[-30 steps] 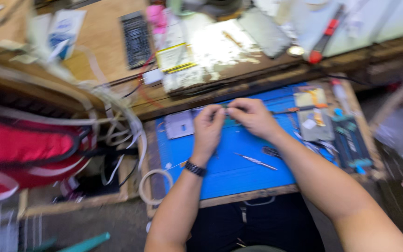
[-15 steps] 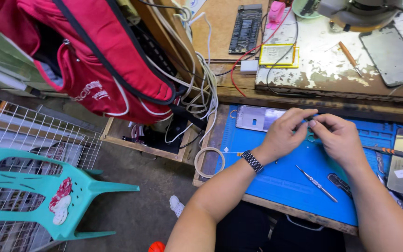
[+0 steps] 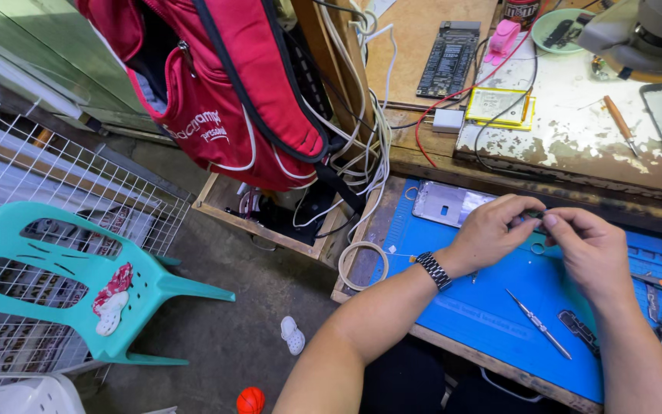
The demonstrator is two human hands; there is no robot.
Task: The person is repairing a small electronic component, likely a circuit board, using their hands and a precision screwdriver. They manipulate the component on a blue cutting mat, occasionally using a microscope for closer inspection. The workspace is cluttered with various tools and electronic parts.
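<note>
My left hand and my right hand meet over a blue work mat. Their fingertips pinch one small dark part between them; its shape is too small to tell. My left wrist wears a metal-band watch. A silver phone frame lies on the mat just beyond my left hand. Thin metal tweezers rest on the mat below my hands, with a small dark strip beside them.
A red bag hangs at the bench's left end over a bundle of white cables. Behind the mat sit a yellow-edged battery, a dark circuit board and a screwdriver. A teal plastic chair and wire mesh stand on the floor.
The view has swung left and down, bringing the red bag, chair and floor into sight. Both hands stay together over the blue mat, still pinching the small part.
</note>
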